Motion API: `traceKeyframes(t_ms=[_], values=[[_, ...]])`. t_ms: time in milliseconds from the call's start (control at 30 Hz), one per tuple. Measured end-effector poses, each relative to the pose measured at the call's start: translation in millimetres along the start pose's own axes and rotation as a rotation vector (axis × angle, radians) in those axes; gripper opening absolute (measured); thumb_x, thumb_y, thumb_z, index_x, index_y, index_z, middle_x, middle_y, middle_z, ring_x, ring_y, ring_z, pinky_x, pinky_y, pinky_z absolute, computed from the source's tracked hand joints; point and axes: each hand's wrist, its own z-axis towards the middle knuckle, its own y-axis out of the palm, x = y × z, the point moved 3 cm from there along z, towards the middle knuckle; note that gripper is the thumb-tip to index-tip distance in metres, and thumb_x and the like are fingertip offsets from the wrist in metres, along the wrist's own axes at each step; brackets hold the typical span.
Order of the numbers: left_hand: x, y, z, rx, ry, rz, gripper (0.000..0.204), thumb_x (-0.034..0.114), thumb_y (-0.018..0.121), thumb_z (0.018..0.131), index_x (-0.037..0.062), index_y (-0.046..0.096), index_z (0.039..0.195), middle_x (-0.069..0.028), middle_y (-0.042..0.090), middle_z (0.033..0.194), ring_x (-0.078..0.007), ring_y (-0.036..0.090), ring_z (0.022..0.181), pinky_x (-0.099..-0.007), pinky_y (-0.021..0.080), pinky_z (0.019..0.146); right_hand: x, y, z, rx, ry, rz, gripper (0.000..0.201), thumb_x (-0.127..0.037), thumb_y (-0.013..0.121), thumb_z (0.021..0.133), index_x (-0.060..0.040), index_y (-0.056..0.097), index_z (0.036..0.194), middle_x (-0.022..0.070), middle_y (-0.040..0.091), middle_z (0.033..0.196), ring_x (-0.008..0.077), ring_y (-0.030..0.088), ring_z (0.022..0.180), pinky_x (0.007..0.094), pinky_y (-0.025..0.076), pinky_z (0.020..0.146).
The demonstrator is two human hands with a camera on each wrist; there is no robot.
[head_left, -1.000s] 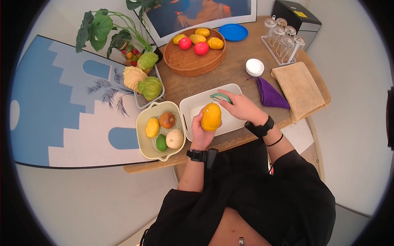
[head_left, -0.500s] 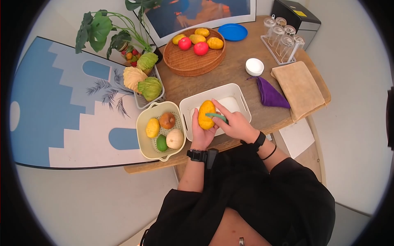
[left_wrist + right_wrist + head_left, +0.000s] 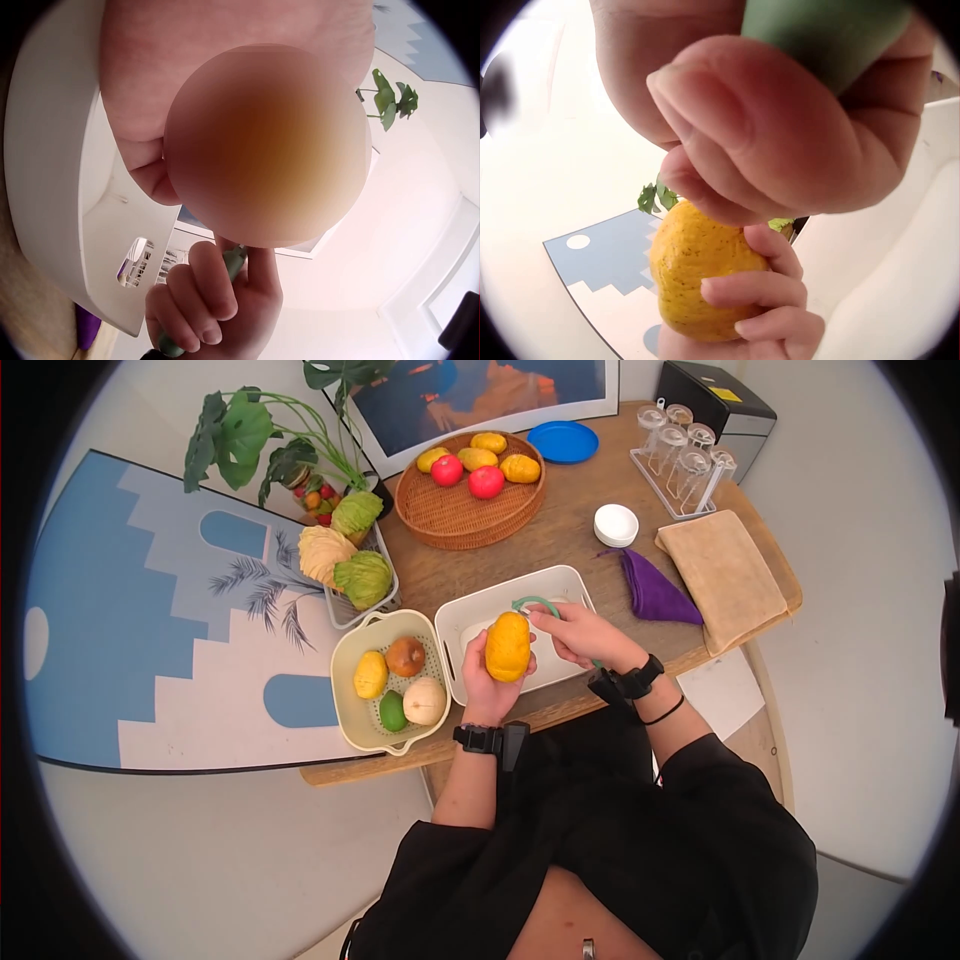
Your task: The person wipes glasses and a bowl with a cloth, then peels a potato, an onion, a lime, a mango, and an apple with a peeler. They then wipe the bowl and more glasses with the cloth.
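Over the white basin (image 3: 460, 622), my left hand (image 3: 487, 688) holds a yellow, lumpy potato (image 3: 508, 647) upright. In the right wrist view its skin shows dark specks, and the left fingers curl round its side. My right hand (image 3: 587, 637) grips a green-handled peeler (image 3: 543, 602) close beside the potato's top. The thumb and fingers wrap the green handle (image 3: 825, 37) in the right wrist view. The left wrist view shows the potato only as a blurred yellow patch, with the right hand (image 3: 225, 300) just past it.
A cream colander (image 3: 343, 705) with several fruits and vegetables adjoins the basin. Behind stand a wicker basket (image 3: 440, 520) of potatoes and red tomatoes, a blue plate (image 3: 563, 442) and a white bowl (image 3: 616, 526). A purple cloth (image 3: 660, 590) and brown cloth (image 3: 722, 580) lie right.
The right hand brought the peeler from beyond the potato onto its face, then drew back to the right near its top. The left hand keeps hold, with the potato's tilt changing slightly.
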Motion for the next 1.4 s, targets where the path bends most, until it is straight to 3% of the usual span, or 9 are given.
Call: traceKeyframes(t_ms=[200, 300, 400, 467, 567, 700, 1200, 1267, 1400], values=[[-2, -10, 1, -0.087, -0.003, 0.038, 0.048, 0.044, 0.042, 0.1, 0.0057, 0.061, 0.122, -0.0184, 0.067, 0.105, -0.0278, 0.061, 0.08, -0.0398, 0.049, 0.072, 0, 3, -2, -0.189, 0.079, 0.116, 0.047, -0.041, 0.049, 0.104, -0.008, 0.058, 0.137, -0.0003, 0.047, 0.051, 0.0083, 0.041, 0.035, 0.0251, 0.033, 0.035], [-1, -6, 1, -0.063, -0.013, 0.015, 0.048, 0.044, 0.043, 0.101, 0.0058, 0.059, 0.124, -0.0174, 0.066, 0.109, -0.0277, 0.062, 0.087, -0.0408, 0.05, 0.076, -4, 1, -3, 0.082, 0.019, -0.125, 0.049, -0.043, 0.051, 0.103, -0.01, 0.058, 0.139, -0.0008, 0.047, 0.053, 0.0074, 0.044, 0.039, 0.0241, 0.034, 0.037], [0, 0, 0, 0.005, 0.002, 0.008, 0.048, 0.046, 0.041, 0.105, 0.0071, 0.057, 0.129, -0.0138, 0.066, 0.117, -0.0268, 0.063, 0.099, -0.0405, 0.05, 0.084, 1, 7, -9, 0.14, -0.065, -0.036, 0.05, -0.043, 0.054, 0.102, -0.0107, 0.057, 0.14, 0.0035, 0.055, 0.057, 0.0132, 0.051, 0.043, 0.0286, 0.043, 0.042], [0, 5, -1, 0.015, 0.006, 0.024, 0.049, 0.046, 0.039, 0.107, 0.0083, 0.056, 0.133, -0.0114, 0.065, 0.121, -0.0257, 0.063, 0.107, -0.0399, 0.049, 0.089, 3, 17, -17, 0.298, -0.439, -0.359, 0.055, -0.039, 0.059, 0.099, -0.0119, 0.052, 0.145, 0.0122, 0.064, 0.064, 0.0264, 0.061, 0.049, 0.0381, 0.052, 0.051], [-1, 6, 0, 0.073, 0.047, 0.0, 0.049, 0.048, 0.039, 0.108, 0.0102, 0.054, 0.135, -0.0082, 0.063, 0.125, -0.0221, 0.061, 0.112, -0.0396, 0.048, 0.095, 5, 31, -28, 0.311, -0.559, -0.657, 0.063, -0.036, 0.062, 0.096, -0.0134, 0.043, 0.151, 0.0206, 0.068, 0.072, 0.0387, 0.066, 0.06, 0.0464, 0.055, 0.06], [-4, -3, 3, -0.002, 0.042, 0.036, 0.048, 0.048, 0.038, 0.108, 0.0118, 0.053, 0.136, -0.0054, 0.062, 0.126, -0.018, 0.058, 0.116, -0.039, 0.046, 0.097, 11, 38, -27, 0.325, -0.615, -0.802, 0.069, -0.037, 0.063, 0.095, -0.0162, 0.036, 0.155, 0.0212, 0.068, 0.073, 0.041, 0.067, 0.064, 0.0486, 0.054, 0.059], [-4, -8, 2, 0.006, 0.018, 0.058, 0.046, 0.044, 0.043, 0.102, 0.0105, 0.058, 0.129, -0.0074, 0.066, 0.119, -0.0209, 0.061, 0.104, -0.0386, 0.048, 0.085, -19, 1, -12, 0.176, -0.476, -0.571, 0.053, -0.038, 0.06, 0.098, -0.0161, 0.052, 0.146, 0.0222, 0.065, 0.069, 0.0399, 0.064, 0.06, 0.0469, 0.052, 0.056], [-4, -9, 1, 0.032, 0.03, 0.054, 0.046, 0.043, 0.043, 0.102, 0.0094, 0.058, 0.129, -0.0091, 0.066, 0.118, -0.0218, 0.062, 0.102, -0.0393, 0.048, 0.084, -26, -4, -11, -0.071, -0.164, -0.393, 0.046, -0.037, 0.055, 0.102, -0.0162, 0.056, 0.143, 0.0192, 0.061, 0.067, 0.0347, 0.062, 0.058, 0.0398, 0.05, 0.058], [-6, -13, 1, 0.003, 0.008, 0.094, 0.048, 0.042, 0.042, 0.102, 0.0072, 0.057, 0.13, -0.013, 0.065, 0.12, -0.0234, 0.062, 0.103, -0.0394, 0.048, 0.083, -30, -13, -8, -0.075, 0.005, -0.472, 0.042, -0.037, 0.056, 0.1, -0.0146, 0.062, 0.135, 0.022, 0.068, 0.076, 0.0404, 0.066, 0.064, 0.0427, 0.053, 0.061]])
